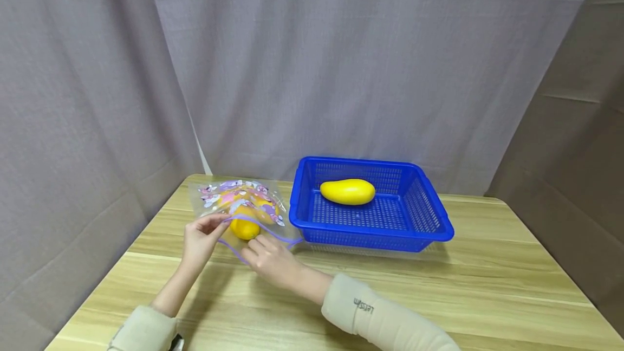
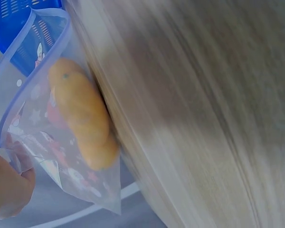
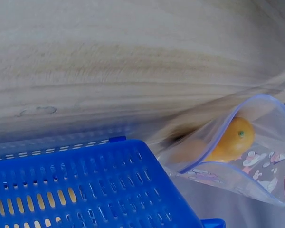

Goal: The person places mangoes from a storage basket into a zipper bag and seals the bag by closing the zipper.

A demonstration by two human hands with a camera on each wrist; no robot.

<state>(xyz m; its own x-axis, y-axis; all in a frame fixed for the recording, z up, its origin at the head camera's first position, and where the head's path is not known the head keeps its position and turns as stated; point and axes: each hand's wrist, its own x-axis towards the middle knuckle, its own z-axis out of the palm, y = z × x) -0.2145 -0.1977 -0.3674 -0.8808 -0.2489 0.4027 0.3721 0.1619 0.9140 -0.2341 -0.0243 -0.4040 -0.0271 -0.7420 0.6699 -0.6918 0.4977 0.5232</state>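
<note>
Pinching zip bag [image 1: 242, 207] mouth, left hand [image 1: 199, 240], right hand [image 1: 274, 261] alongside

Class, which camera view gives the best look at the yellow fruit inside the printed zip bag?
The left wrist view: the yellow fruit fills the middle, seen whole through the zip bag. The right wrist view shows only its end at the bag's open mouth; the head view shows it small, partly behind the print.

A staged recording corner rather than a lived-in room: plain grey curtains [image 1: 341, 69] hang close around a bare light-wood table [image 1: 487, 286] that carries only a few props.
</note>
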